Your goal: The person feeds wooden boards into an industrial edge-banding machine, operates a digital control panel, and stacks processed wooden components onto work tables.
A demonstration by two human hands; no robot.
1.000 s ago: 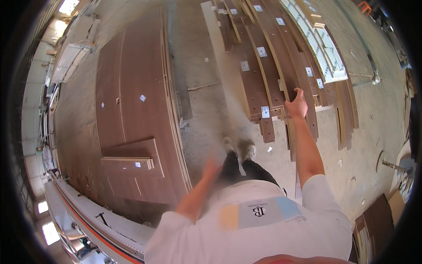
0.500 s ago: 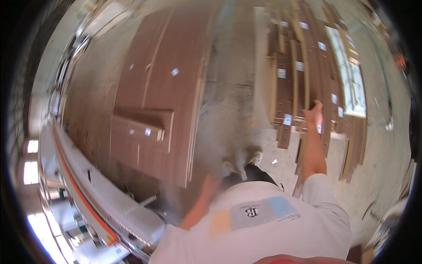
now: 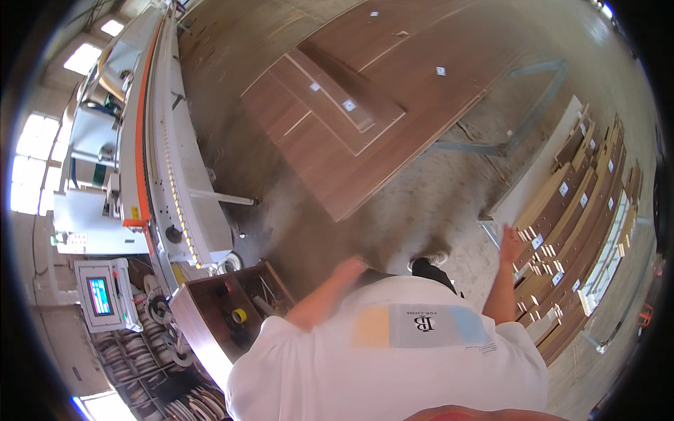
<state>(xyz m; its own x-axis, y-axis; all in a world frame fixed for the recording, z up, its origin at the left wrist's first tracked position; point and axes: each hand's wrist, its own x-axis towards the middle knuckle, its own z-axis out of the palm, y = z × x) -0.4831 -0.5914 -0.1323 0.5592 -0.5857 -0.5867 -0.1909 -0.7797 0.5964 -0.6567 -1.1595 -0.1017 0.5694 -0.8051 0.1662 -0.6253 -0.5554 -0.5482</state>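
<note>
My right hand (image 3: 510, 243) is raised with its fingers spread, right at the near ends of a row of long narrow wooden boards (image 3: 572, 231) with small white labels. It holds nothing that I can see. Blurred by motion, my left hand (image 3: 349, 267) hangs in front of my white shirt over the concrete floor, and no object shows in it. My shoes (image 3: 428, 263) show between the two arms.
A wide stack of dark brown panels (image 3: 365, 105) lies on the floor ahead. A long white and orange machine (image 3: 161, 140) runs along the left, with a small control screen (image 3: 102, 295). A wooden box (image 3: 210, 309) holding a yellow tape roll (image 3: 239, 316) stands at lower left.
The view has swung round: the board row now lies at my right and the machine at my left. My right hand has come off the board it gripped and is open.
</note>
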